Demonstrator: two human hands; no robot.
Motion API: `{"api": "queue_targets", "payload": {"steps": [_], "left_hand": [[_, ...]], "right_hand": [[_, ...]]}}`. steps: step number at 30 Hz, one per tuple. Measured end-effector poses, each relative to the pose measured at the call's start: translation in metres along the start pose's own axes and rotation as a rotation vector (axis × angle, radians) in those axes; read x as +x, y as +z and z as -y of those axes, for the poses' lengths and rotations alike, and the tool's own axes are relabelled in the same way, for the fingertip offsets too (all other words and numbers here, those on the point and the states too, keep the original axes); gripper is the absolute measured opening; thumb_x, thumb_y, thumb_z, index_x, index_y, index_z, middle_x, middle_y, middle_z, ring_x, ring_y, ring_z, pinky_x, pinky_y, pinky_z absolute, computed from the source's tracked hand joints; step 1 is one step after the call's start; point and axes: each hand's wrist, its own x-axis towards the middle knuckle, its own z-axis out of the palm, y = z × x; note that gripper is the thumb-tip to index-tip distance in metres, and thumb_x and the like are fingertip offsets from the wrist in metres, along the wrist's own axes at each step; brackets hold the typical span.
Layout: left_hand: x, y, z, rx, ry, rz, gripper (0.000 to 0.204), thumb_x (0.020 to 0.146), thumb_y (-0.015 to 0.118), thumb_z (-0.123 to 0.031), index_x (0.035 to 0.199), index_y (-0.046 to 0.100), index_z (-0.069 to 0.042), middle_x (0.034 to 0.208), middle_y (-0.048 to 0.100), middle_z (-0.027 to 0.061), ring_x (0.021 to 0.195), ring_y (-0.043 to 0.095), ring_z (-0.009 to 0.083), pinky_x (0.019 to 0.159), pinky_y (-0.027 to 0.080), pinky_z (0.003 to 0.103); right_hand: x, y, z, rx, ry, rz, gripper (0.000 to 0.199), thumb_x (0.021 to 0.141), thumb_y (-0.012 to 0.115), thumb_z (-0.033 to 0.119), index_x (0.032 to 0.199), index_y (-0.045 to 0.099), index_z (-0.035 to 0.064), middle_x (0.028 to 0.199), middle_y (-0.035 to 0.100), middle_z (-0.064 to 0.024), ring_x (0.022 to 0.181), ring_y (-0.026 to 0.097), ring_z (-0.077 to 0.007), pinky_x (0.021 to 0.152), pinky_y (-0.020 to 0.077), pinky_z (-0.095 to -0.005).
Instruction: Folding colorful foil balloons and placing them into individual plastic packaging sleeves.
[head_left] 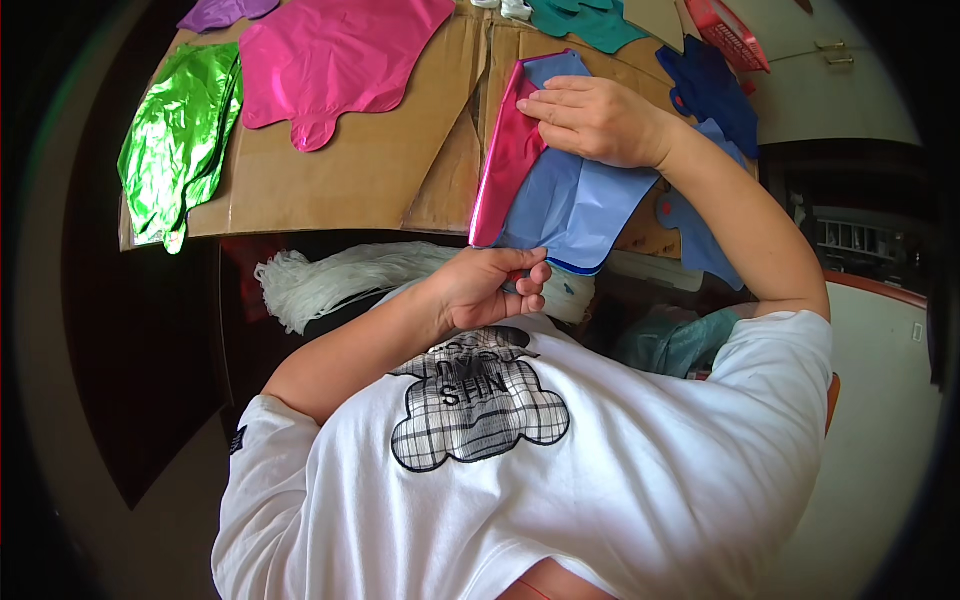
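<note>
Our left hand (497,287) pinches the pink-and-blue sheet (575,205), grip narrow; our right hand (600,120) rests on it, fingers extended.

A dark panel (110,330) stands left, a pale cabinet (850,98) with metal handle (838,61) right.

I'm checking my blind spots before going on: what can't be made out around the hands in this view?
All in the head view:
Small dark item: the curled left hand covers most of it, so its kind is unclear.
Blue-and-pink foil sheet: the right hand hides part of its upper area.
Flat pink foil balloon: its top is cut off by the picture's upper edge.
Bundle of white strands: partly hidden by the left forearm.
</note>
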Motion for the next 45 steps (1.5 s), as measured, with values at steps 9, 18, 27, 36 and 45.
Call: {"api": "queue_targets", "payload": {"steps": [9, 18, 27, 36, 45], "left_hand": [[0.003, -0.004, 0.001, 0.01, 0.003, 0.017, 0.028, 0.101, 0.045, -0.021, 0.078, 0.051, -0.005, 0.066, 0.043, -0.0009, 0.06, 0.041, 0.0098, 0.069, 0.045, 0.028], [0.005, -0.014, 0.002, 0.017, -0.003, 0.087, 0.026, 0.1, 0.047, -0.025, 0.091, 0.055, -0.002, 0.081, 0.056, 0.0061, 0.072, 0.053, 0.0157, 0.079, 0.049, 0.032], [-0.09, 0.051, -0.09, 1.641, 0.108, -0.049, 0.029, 0.089, 0.066, -0.026, 0.103, 0.069, -0.002, 0.085, 0.07, 0.0105, 0.074, 0.068, 0.0157, 0.067, 0.055, 0.031], [-0.011, 0.035, -0.152, 2.444, 1.055, 0.192, 0.044, 0.07, 0.078, -0.021, 0.107, 0.059, -0.007, 0.117, 0.054, 0.0112, 0.116, 0.05, 0.032, 0.1, 0.039, 0.043], [-0.01, 0.033, -0.15, 2.575, 1.068, 0.133, 0.057, 0.074, 0.073, -0.038, 0.12, 0.056, -0.01, 0.119, 0.053, 0.0103, 0.12, 0.048, 0.0294, 0.111, 0.028, 0.049]], "right_hand": [[0.001, -0.003, -0.004, 0.003, -0.031, 0.027, 0.008, 0.078, 0.058, 0.012, 0.082, 0.062, 0.0063, 0.108, 0.066, -0.0098, 0.102, 0.063, -0.0212, 0.096, 0.047, -0.0345], [0.0, -0.001, -0.006, 0.106, -0.059, 0.002, 0.008, 0.074, 0.061, 0.011, 0.075, 0.06, 0.0025, 0.109, 0.066, -0.0154, 0.1, 0.064, -0.0252, 0.091, 0.0513, -0.038], [-0.012, 0.003, -0.007, 0.15, -0.036, 0.017, 0.01, 0.073, 0.063, 0.011, 0.07, 0.057, 0.0035, 0.109, 0.065, -0.0168, 0.097, 0.065, -0.0269, 0.091, 0.0524, -0.0382], [-0.007, 0.008, -0.003, 0.193, -0.011, -0.036, 0.01, 0.068, 0.062, 0.011, 0.068, 0.054, 0.0036, 0.09, 0.06, -0.0129, 0.085, 0.06, -0.027, 0.081, 0.0499, -0.036], [-0.05, -0.082, 0.095, 0.485, 1.385, 0.468, 0.051, 0.089, 0.058, 0.044, 0.065, 0.058, -0.0013, 0.063, 0.06, -0.0137, 0.059, 0.057, -0.0309, 0.057, 0.045, -0.0426]]}}
